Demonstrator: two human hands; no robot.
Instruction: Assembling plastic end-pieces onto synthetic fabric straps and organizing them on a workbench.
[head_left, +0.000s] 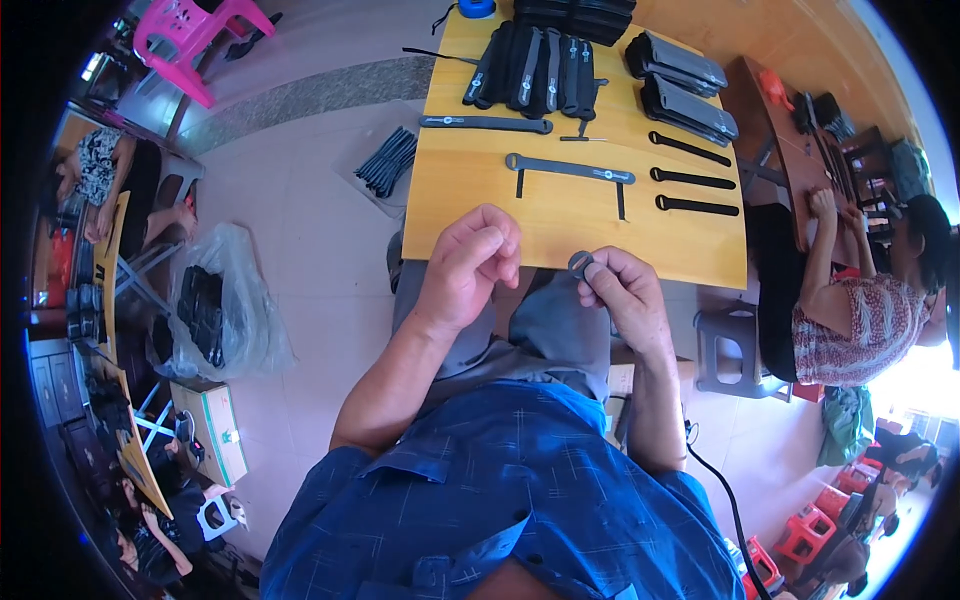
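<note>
Pinching a small dark ring (580,264) between thumb and fingers at the near edge of the wooden table (460,190), the right hand (622,296) sits beside the left hand (470,258), curled into a loose fist holding nothing visible, with a grey strap (568,170) lying just beyond.

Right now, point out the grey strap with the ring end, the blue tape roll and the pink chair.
grey strap (568,168), head view, mid-band.
blue tape roll (476,8), head view, rim.
pink chair (190,25), head view, seat.
</note>
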